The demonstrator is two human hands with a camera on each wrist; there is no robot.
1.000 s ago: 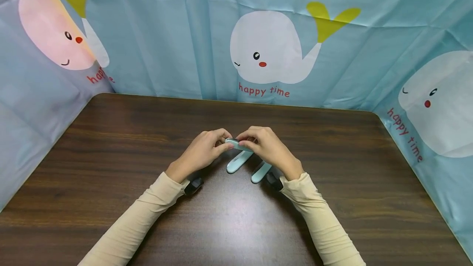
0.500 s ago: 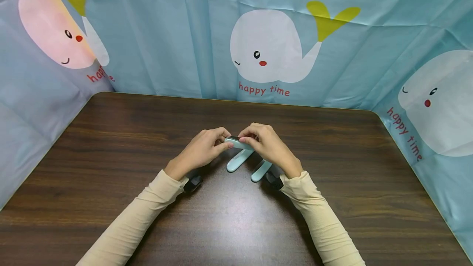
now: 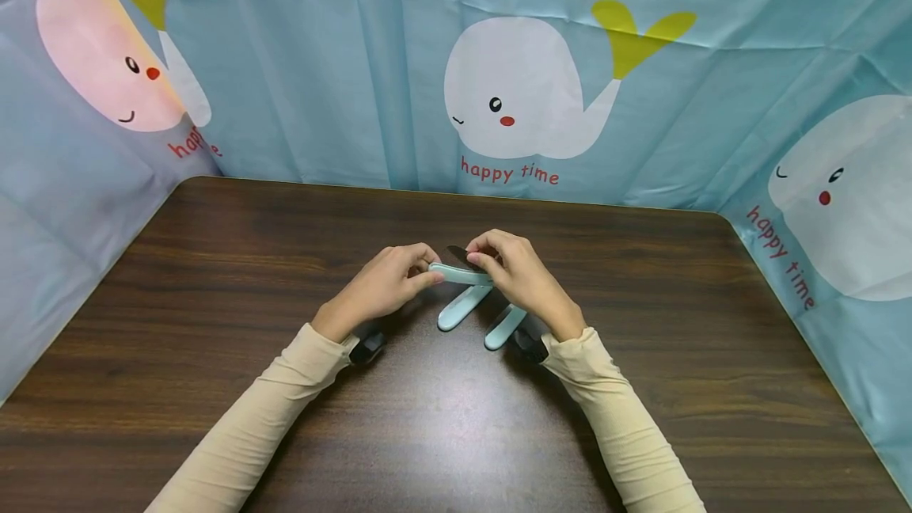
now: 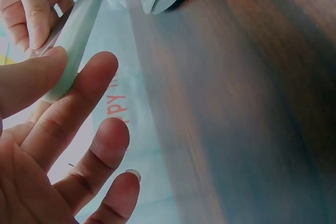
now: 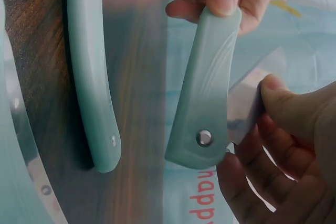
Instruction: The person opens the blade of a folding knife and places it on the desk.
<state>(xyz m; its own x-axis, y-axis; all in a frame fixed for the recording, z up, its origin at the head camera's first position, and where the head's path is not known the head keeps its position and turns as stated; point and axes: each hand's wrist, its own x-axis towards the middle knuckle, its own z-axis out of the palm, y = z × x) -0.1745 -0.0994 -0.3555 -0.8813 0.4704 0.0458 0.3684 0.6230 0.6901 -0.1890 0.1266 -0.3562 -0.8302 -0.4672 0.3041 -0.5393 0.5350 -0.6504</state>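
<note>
In the head view, a mint-green folding knife [image 3: 456,274] is held above the table between both hands. My left hand [image 3: 385,279] pinches the far end of its handle between thumb and fingers. My right hand [image 3: 523,279] pinches the blade [image 5: 247,103], which stands partly out of the handle at an angle. A round metal rivet shows at the pivot in the right wrist view. Below the hands, a second mint-green knife [image 3: 461,307] and a third [image 3: 504,328] lie on the table, partly hidden by the right hand and the held knife.
The dark wood-grain table [image 3: 214,299] stretches out on both sides of the hands. A blue curtain [image 3: 321,85] with whale prints hangs along its back and sides. Each wrist carries a black camera [image 3: 366,347].
The blade has swung further out of the held knife's handle. My right hand has risen slightly with the blade, and my left hand has shifted slightly left. The table knives stay put.
</note>
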